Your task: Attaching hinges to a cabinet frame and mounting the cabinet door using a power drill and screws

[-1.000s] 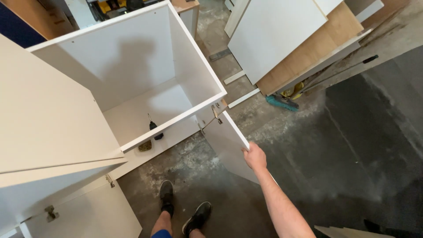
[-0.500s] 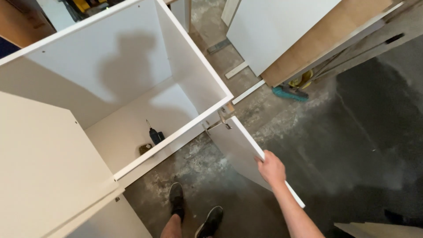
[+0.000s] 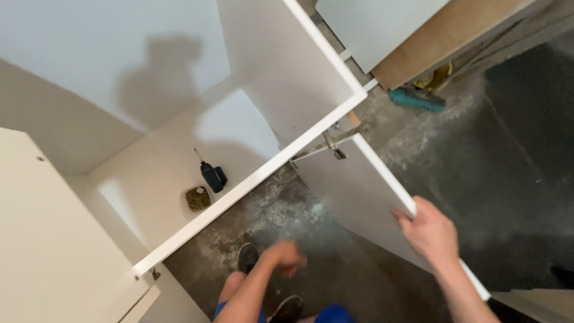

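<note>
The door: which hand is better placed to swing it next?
Probably the right hand: it grips the top edge of the open door, far from the hinge. The left hand is blurred, low over the floor, touching nothing.

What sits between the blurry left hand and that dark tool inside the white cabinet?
In the head view, the cabinet's white front edge and bare concrete floor lie between the left hand and the dark tool.

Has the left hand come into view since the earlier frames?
Yes. The left hand, absent before, now shows blurred above the shoes, below the cabinet's front edge. The right hand grips the open door.
</note>
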